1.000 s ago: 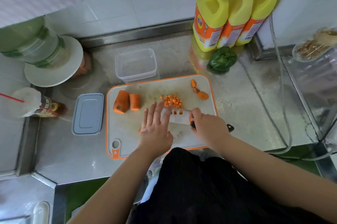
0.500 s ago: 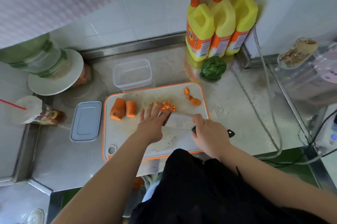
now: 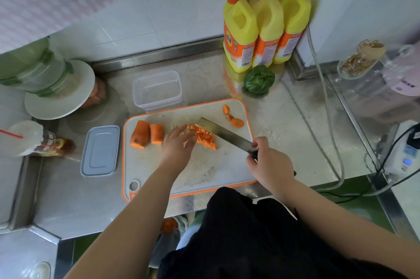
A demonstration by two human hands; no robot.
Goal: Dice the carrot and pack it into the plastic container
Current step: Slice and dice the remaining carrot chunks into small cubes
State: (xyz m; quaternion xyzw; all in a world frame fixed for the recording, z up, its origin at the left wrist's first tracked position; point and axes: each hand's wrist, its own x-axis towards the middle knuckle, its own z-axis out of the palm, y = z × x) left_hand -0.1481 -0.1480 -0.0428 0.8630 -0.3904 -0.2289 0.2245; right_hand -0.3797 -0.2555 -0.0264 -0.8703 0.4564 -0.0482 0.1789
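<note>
A person is standing at a steel counter [image 3: 284, 108] over a white cutting board [image 3: 204, 169]. The right hand [image 3: 270, 165] is gripping a knife [image 3: 223, 134], fingers curled around its handle. The left hand [image 3: 177, 145], fingers spread and slightly blurred, is seemingly touching the diced carrot [image 3: 204, 136]. Two carrot chunks [image 3: 147, 134] are lying at nine o'clock of the dice. An empty plastic container [image 3: 157, 90] is sitting at twelve o'clock of the board
</note>
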